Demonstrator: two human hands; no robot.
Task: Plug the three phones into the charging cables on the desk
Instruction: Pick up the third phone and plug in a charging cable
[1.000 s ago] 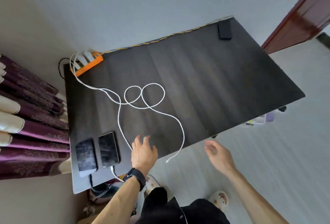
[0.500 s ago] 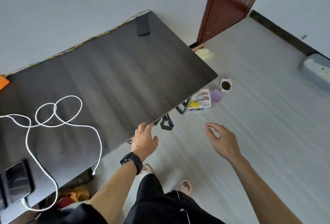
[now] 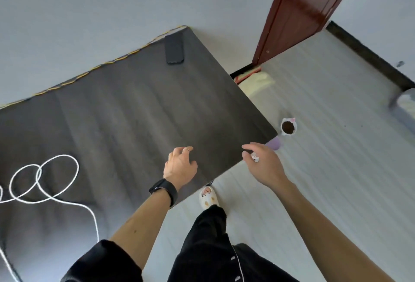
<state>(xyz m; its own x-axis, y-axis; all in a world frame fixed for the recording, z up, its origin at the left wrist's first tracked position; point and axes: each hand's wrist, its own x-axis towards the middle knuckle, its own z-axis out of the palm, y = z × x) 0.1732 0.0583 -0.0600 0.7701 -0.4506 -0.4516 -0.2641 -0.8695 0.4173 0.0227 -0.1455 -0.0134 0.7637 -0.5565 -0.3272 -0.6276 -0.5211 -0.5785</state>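
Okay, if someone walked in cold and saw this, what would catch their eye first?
Probably the two bare hands, the left hand over the dark desk and the right hand past its near corner, both open and empty. Next, the white cable looped on the desk's left side. Then the lone black phone lying at the far corner by the wall.

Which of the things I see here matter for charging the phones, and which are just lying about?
For the job:
- phone at the desk's far corner
- white cable, looped on the desk
- left hand and right hand, both empty

Lying about:
- cup on the floor
- purple thing under the desk corner
- door
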